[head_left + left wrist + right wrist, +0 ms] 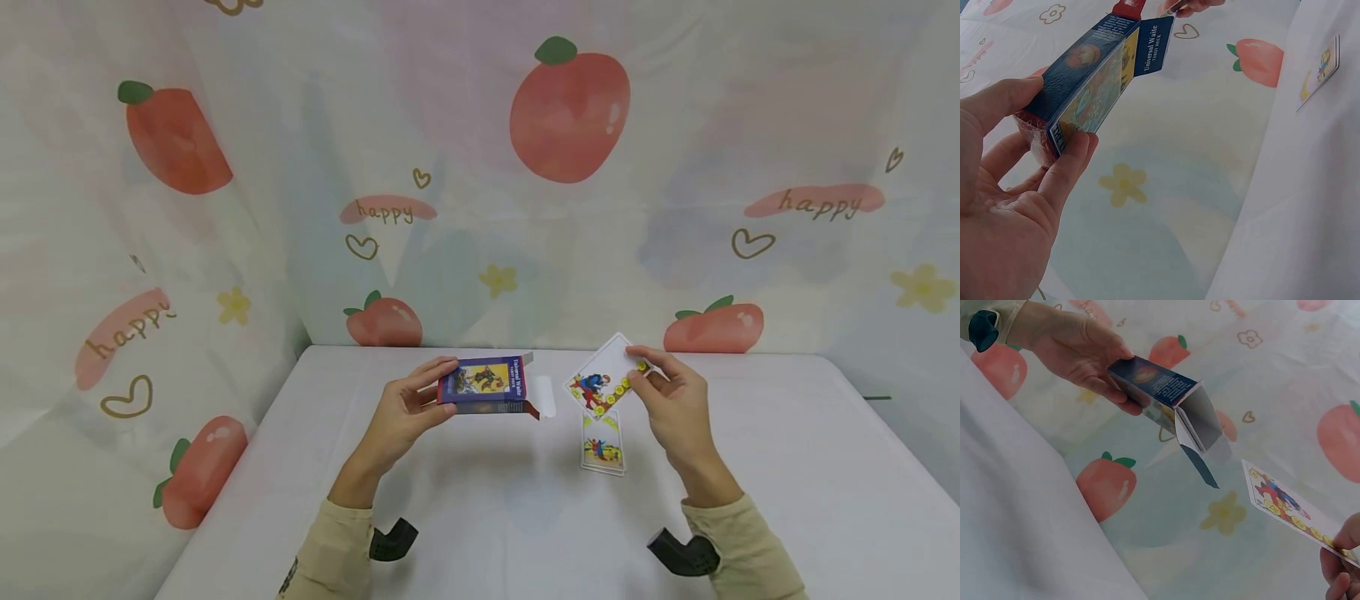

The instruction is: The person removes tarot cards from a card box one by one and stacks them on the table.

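In the head view my left hand (pixel 401 417) grips the closed end of a blue tarot card box (pixel 483 383), thumb on one side and fingers on the other. The box is tilted above the table, its open end towards the right. Its flaps stand out, and the right wrist view shows card edges inside the open box (pixel 1200 419). My right hand (pixel 675 400) pinches a tarot card (pixel 603 379) by its corner, just right of the box and apart from it. Below that card, a small stack of tarot cards (pixel 602 446) lies on the table.
The white-covered table (pixel 510 533) ends at a patterned cloth backdrop (pixel 465 275) behind and to the left. A black wrist device (pixel 393 540) sits at the left sleeve, and another black device (pixel 682 552) at the right sleeve.
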A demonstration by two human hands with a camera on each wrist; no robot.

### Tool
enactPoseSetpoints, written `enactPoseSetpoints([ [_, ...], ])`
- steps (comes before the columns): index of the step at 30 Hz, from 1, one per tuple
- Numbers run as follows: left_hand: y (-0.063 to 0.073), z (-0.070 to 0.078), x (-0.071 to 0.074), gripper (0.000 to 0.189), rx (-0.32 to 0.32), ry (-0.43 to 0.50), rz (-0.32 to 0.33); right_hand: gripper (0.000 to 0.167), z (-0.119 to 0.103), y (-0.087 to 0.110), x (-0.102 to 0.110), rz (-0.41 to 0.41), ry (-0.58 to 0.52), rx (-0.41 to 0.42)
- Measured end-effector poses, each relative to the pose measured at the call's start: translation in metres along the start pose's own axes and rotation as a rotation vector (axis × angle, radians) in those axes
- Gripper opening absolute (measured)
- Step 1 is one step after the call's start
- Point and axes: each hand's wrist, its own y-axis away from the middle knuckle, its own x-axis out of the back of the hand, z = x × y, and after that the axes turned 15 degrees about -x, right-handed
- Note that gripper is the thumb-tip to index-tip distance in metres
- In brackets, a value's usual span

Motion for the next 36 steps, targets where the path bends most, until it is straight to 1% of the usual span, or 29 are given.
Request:
enactPoseSetpoints([
  [6,0.000,0.000,0.000,0.054,0.003,-0.008,0.000,0.030,0.007,-0.006,0.004,0.044,0.092,-0.011],
  [8,0.001,0.000,0.000,0.054,0.004,-0.011,0.001,0.030,0.010,-0.008,0.005,0.045,0.143,-0.019],
  [11,0.001,0.000,0.000,0.054,0.003,-0.010,0.001,0.032,0.016,-0.011,0.007,0.023,0.213,-0.055],
  [14,0.001,0.000,0.001,0.054,0.001,-0.007,-0.001,0.034,0.023,-0.014,0.009,-0.006,0.312,-0.096],
  [17,0.001,0.000,0.001,0.054,-0.002,-0.006,-0.004,0.038,0.029,-0.018,0.012,-0.044,0.365,-0.152],
  [20,0.001,0.001,0.000,0.054,0.002,-0.011,-0.005,0.042,0.038,-0.022,0.014,-0.081,0.393,-0.191],
  [24,0.000,0.002,0.000,0.054,0.002,-0.011,-0.004,0.043,0.050,-0.027,0.016,-0.115,0.399,-0.201],
  [28,0.000,0.001,0.000,0.055,-0.003,-0.007,-0.009,0.044,0.060,-0.030,0.017,-0.131,0.412,-0.210],
  [36,-0.001,0.000,-0.001,0.054,0.004,-0.007,-0.009,0.045,0.073,-0.033,0.019,-0.167,0.452,-0.264],
])
